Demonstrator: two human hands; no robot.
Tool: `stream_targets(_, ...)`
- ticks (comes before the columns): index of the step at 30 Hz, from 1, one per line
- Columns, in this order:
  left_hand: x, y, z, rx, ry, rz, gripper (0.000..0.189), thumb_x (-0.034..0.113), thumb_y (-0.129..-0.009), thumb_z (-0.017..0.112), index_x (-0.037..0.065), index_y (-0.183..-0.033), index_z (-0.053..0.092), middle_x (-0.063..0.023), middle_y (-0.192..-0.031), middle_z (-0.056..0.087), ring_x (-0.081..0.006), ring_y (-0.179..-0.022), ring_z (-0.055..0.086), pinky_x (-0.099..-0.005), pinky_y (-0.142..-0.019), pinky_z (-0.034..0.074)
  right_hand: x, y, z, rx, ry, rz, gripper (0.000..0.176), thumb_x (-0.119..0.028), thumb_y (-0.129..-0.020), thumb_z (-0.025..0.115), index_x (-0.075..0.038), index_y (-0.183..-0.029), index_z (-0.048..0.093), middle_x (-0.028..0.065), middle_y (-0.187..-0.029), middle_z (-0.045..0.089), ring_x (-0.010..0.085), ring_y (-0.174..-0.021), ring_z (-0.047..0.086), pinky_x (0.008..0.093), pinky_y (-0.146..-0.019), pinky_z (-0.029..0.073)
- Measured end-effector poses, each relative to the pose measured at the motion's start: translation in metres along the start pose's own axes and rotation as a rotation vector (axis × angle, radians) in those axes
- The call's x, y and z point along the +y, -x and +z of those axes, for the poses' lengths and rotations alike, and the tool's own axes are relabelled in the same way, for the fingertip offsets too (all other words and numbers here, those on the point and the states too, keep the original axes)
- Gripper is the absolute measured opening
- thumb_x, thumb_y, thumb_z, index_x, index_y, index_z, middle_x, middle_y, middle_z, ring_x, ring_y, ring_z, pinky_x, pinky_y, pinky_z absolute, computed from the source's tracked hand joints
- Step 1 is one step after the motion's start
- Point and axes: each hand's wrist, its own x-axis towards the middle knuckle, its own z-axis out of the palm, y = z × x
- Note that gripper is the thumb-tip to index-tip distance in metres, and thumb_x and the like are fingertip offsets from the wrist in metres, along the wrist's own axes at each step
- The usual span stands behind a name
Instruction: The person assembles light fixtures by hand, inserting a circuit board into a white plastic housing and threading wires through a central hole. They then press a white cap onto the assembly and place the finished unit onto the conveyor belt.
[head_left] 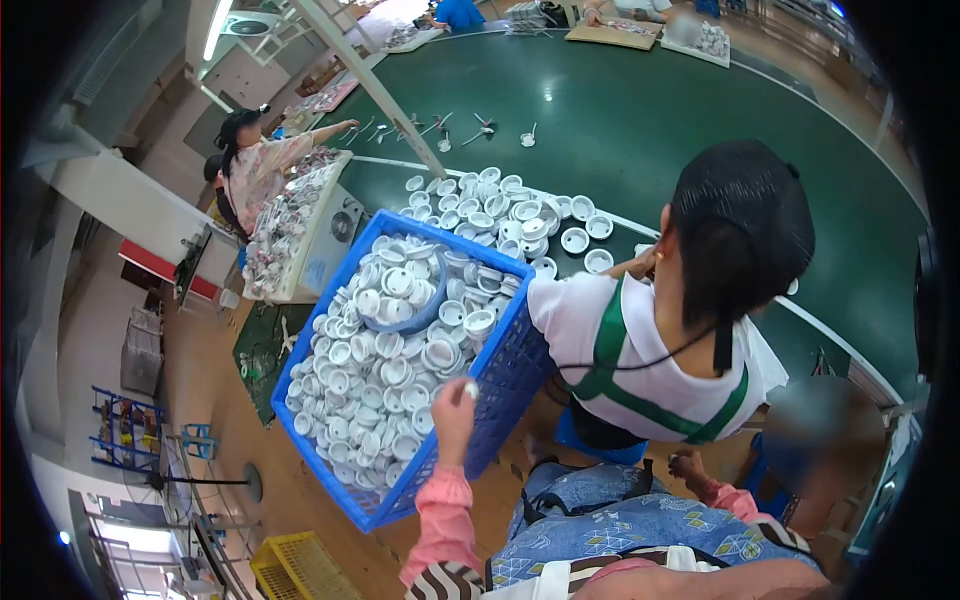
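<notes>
My left hand [455, 420] is raised over the near right edge of a blue plastic crate [352, 510]. Its fingers are pinched on a small white piece [471, 390], mostly covered by the fingertips. The crate is heaped with round white plastic caps [385, 350], several showing a small hole, and a blue-grey ring [415, 318] lies among them. My right hand [688, 466] hangs low beside my patterned blue apron [640, 525], behind the seated co-worker. Its fingers look loosely curled and apart, with nothing visible in them.
A co-worker in a white and green top [640, 350] sits close in front at the green conveyor table [600, 100]. More white caps [500, 210] are piled on it. Another person [265, 165] reaches across from the left. A yellow crate [300, 570] stands on the floor.
</notes>
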Motion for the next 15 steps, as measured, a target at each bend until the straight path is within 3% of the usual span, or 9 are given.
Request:
stream_targets(2,0.037,-0.066,0.009,-0.053,-0.055,0.034,0.021,0.007,-0.089,0.063,0.0,-0.108,0.071,-0.014,-0.1,0.074,-0.0225,-0.091,0.071,-0.0338,-0.082,0.054,0.018,0.0,0.004,0.165,-0.163,0.054,0.012,-0.006,-0.087,0.058,0.001,-0.089,0.066,0.0123,-0.073,0.065,0.0219,-0.058,0.065,0.0315,-0.049,0.049)
stream_targets(3,0.058,-0.1,0.014,-0.084,-0.095,0.09,0.022,0.006,-0.088,0.063,0.001,-0.108,0.071,-0.0141,-0.101,0.074,-0.0234,-0.089,0.071,-0.0348,-0.082,0.054,0.025,0.004,0.0,0.079,-0.157,0.075,0.016,-0.015,-0.091,0.061,-0.004,-0.102,0.062,0.007,-0.074,0.064,0.0203,-0.058,0.063,0.031,-0.049,0.048)
stream_targets(7,0.057,-0.27,0.059,-0.085,-0.117,0.417,0.031,0.005,-0.082,0.065,0.002,-0.112,0.07,-0.0145,-0.101,0.071,-0.0273,-0.09,0.069,-0.037,-0.083,0.054,0.042,-0.008,0.013,0.177,-0.184,0.144,0.019,-0.016,-0.092,0.059,-0.004,-0.106,0.061,0.0079,-0.083,0.063,0.021,-0.068,0.061,0.0322,-0.058,0.047)
stream_targets(12,0.028,-0.492,0.157,-0.216,-0.337,0.472,0.047,0.018,-0.081,0.065,-0.001,-0.124,0.064,-0.0244,-0.113,0.066,-0.0402,-0.108,0.062,-0.0472,-0.094,0.049,-0.037,-0.034,0.067,0.414,-0.101,0.112,0.023,-0.017,-0.092,0.057,-0.004,-0.111,0.061,0.0089,-0.094,0.062,0.0219,-0.081,0.059,0.0336,-0.068,0.045)
stream_targets(15,-0.002,-0.591,0.221,-0.213,-0.365,0.446,0.046,0.017,-0.081,0.063,-0.003,-0.122,0.063,-0.0265,-0.117,0.063,-0.0419,-0.113,0.059,-0.0478,-0.097,0.048,-0.101,-0.078,0.085,0.53,0.049,-0.01,0.025,-0.017,-0.093,0.056,-0.004,-0.114,0.06,0.0095,-0.101,0.061,0.0224,-0.089,0.058,0.0344,-0.074,0.044)
